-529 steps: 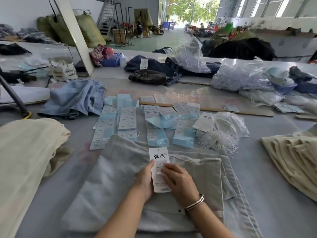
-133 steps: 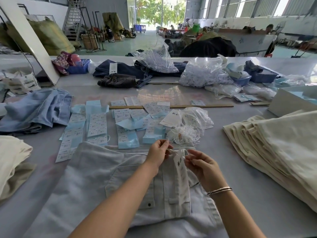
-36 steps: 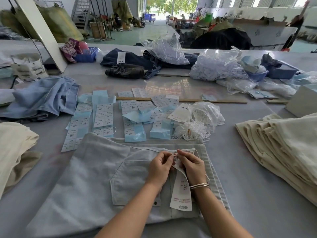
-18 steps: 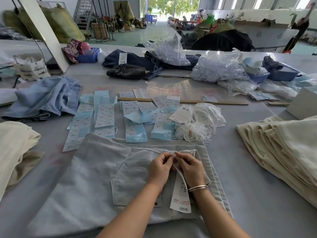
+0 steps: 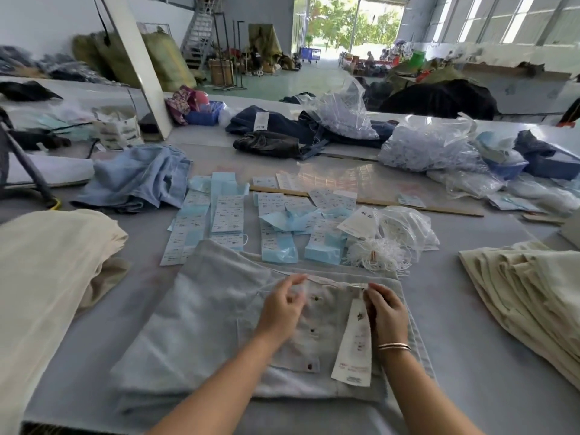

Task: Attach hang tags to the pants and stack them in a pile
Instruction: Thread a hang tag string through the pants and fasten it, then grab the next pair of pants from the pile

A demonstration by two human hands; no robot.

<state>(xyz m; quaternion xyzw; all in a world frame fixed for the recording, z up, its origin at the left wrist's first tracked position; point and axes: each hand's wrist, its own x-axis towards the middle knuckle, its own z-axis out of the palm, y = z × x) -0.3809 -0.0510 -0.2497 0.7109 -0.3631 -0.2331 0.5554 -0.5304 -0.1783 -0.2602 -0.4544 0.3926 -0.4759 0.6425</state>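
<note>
Pale grey folded cloth pants (image 5: 204, 328): matt woven fabric, small dark metal snaps. Long white paper hang tag (image 5: 354, 350): smooth, printed. Cream stacked cloth pants (image 5: 530, 296): coarse matt weave. Clear plastic bags (image 5: 430, 146): glossy, crinkled. Thin wooden strip (image 5: 408, 206): matt. Grey table (image 5: 470, 356): smooth, faint sheen.

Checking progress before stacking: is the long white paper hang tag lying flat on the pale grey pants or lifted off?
Lying flat: the long white paper hang tag rests along the pale grey pants.
</note>
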